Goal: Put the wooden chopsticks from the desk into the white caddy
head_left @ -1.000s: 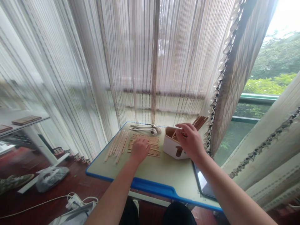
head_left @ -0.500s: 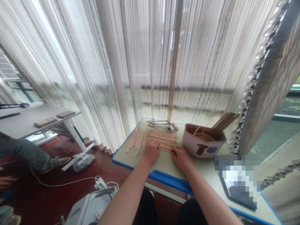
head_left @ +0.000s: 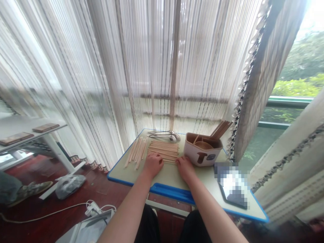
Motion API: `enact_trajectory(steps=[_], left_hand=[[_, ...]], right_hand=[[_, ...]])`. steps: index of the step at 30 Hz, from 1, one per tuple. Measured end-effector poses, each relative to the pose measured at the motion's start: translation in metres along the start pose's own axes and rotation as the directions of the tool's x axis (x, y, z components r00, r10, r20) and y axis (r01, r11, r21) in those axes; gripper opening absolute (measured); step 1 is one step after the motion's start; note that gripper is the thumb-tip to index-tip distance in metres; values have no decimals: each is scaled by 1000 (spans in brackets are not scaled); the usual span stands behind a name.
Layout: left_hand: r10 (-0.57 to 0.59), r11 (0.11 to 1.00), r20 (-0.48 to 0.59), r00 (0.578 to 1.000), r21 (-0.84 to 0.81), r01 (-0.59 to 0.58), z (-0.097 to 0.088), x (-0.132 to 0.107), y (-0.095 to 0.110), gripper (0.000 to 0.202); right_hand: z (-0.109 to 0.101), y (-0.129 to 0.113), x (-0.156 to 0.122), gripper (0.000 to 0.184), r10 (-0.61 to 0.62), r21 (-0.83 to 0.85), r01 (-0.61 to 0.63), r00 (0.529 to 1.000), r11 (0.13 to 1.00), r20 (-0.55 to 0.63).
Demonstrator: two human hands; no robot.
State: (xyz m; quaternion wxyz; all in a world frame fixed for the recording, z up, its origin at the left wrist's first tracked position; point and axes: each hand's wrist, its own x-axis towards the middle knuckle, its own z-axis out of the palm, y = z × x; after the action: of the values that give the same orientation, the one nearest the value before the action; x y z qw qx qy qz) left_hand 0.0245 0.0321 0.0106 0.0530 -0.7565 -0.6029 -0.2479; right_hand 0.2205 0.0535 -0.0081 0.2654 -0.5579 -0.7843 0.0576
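A small table [head_left: 174, 177] with a blue edge stands in front of striped curtains. On it lies a flat row of wooden chopsticks [head_left: 164, 151] running left to right. My left hand [head_left: 152, 163] rests on the near left end of that row, fingers curled down on the sticks. My right hand [head_left: 185, 166] lies at the row's near right end, fingers bent onto the table by the sticks. A second bunch of chopsticks [head_left: 136, 153] lies slanted to the left. A white utensil holder [head_left: 202, 154] with brown compartments stands right of my right hand, dark chopsticks [head_left: 220, 128] leaning out of it.
Metal spoons [head_left: 164, 135] lie at the table's far edge. A phone [head_left: 233, 190] lies at the near right. A dark curtain hangs close on the right. On the floor to the left are a cable, a plastic bag [head_left: 68, 185] and another person's shoe [head_left: 27, 190].
My right hand has left the utensil holder and come down onto the table at the right end of the chopstick row. My left hand stays on the row. The camera has swung about.
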Motion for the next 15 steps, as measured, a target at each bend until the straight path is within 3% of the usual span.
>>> enact_trajectory(steps=[5,9,15], left_hand=[[33,999,-9,999,2,-33,0,1,-3,17],[56,998,-66,996,-6,-57,1,1,-5,19],[70,997,-154,986,-22,-74,6,2,-8,24]], right_hand=[[-8,4,-1,22,59,279,-26,992,960,-110],[-17,-1,-3,24,54,462,47,978,886,-203],[-57,-31,4,24,51,544,136,948,828,-313]])
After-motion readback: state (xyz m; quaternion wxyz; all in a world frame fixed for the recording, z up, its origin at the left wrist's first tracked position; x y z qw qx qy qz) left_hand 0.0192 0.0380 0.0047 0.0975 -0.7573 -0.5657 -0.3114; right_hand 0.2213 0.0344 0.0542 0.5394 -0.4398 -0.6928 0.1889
